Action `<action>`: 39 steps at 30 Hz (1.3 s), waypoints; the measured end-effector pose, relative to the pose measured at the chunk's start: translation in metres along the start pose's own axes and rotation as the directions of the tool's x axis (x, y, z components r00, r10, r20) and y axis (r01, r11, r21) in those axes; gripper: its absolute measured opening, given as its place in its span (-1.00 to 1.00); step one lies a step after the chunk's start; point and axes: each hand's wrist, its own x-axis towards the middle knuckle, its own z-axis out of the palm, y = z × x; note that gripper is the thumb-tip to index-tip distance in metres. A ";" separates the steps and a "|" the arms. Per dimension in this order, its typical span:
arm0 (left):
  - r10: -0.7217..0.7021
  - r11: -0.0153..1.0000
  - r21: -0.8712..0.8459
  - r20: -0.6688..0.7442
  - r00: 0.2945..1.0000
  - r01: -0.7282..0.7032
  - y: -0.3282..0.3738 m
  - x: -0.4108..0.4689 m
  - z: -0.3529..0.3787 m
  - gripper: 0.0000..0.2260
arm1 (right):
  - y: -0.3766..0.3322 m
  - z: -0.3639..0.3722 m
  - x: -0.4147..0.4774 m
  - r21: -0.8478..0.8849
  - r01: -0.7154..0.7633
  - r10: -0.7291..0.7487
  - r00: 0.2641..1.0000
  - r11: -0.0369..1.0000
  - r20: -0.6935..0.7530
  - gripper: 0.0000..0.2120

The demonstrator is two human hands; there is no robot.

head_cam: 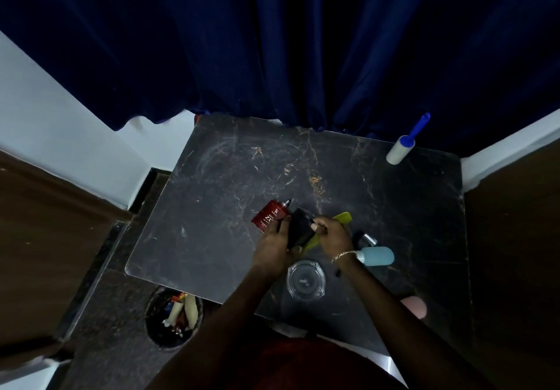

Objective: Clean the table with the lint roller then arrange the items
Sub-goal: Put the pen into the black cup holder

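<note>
A clear glass ashtray (pixel 306 280) sits nearest me on the dark marble table (pixel 212 207). Beyond it, my left hand (pixel 274 245) closes around a red bottle (pixel 269 216); my right hand (pixel 331 233) grips what may be a black case (pixel 300 227) over a green comb (pixel 342 217). The lint roller (pixel 404 144) lies well apart, at the far right corner.

head view, steeply downward, close above table (pixel 212 207)

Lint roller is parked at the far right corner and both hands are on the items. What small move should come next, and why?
Probably set the red bottle upright on the table: the left hand grips it tilted, while the right hand holds the green comb.
</note>
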 end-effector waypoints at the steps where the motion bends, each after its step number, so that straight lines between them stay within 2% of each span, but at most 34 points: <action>1: 0.015 1.000 -0.021 -0.010 1.000 -0.015 -0.001 0.000 -0.001 -0.25 | -0.002 -0.002 -0.002 0.003 0.015 -0.015 1.000 1.000 -0.016 -0.89; 6: 0.072 0.993 -0.093 -0.074 0.995 -0.079 0.001 0.004 -0.011 -0.21 | -0.018 -0.010 -0.010 -0.004 0.090 -0.090 0.984 0.996 -0.156 -0.88; 9: 0.101 0.984 -0.141 -0.088 0.991 -0.113 0.009 0.019 -0.021 -0.21 | -0.029 -0.018 -0.009 -0.084 0.104 -0.119 0.971 0.991 -0.206 -0.84; 13: 0.119 0.966 -0.224 -0.057 0.991 -0.129 0.023 0.047 -0.030 -0.33 | -0.039 -0.028 -0.001 -0.230 0.147 -0.200 0.953 0.962 -0.229 -0.75; 15: 0.104 0.961 -0.255 -0.013 0.995 -0.104 0.031 0.062 -0.035 -0.39 | -0.041 -0.029 0.002 -0.283 0.144 -0.221 0.940 0.948 -0.261 -0.87; 19: 0.101 0.958 -0.270 0.018 0.995 -0.093 0.042 0.088 -0.039 -0.39 | -0.037 -0.027 0.008 -0.362 0.049 -0.130 0.971 0.931 -0.202 -0.66; 24: 0.125 0.966 -0.235 0.074 0.989 -0.105 0.043 0.100 -0.039 -0.35 | -0.033 -0.022 0.017 -0.340 0.003 -0.062 0.985 0.940 -0.162 -0.64; 30: 0.129 0.977 -0.184 0.106 0.986 -0.108 0.040 0.103 -0.037 -0.40 | -0.027 -0.019 0.022 -0.310 0.006 -0.064 0.982 0.951 -0.179 -0.67; 34: 0.109 0.982 -0.166 0.099 0.989 -0.092 0.037 0.100 -0.035 -0.44 | -0.023 -0.019 0.022 -0.308 0.059 -0.110 0.983 0.950 -0.149 -0.75; 37: 0.048 0.984 -0.173 0.062 0.997 -0.036 0.035 0.092 -0.031 -0.51 | -0.018 -0.024 0.018 -0.207 0.113 -0.149 0.974 0.972 -0.168 -0.73; 39: -0.045 0.979 -0.199 -0.003 0.999 0.043 0.035 0.083 -0.026 -0.57 | -0.012 -0.031 0.011 -0.115 0.082 -0.107 0.966 0.990 -0.236 -0.68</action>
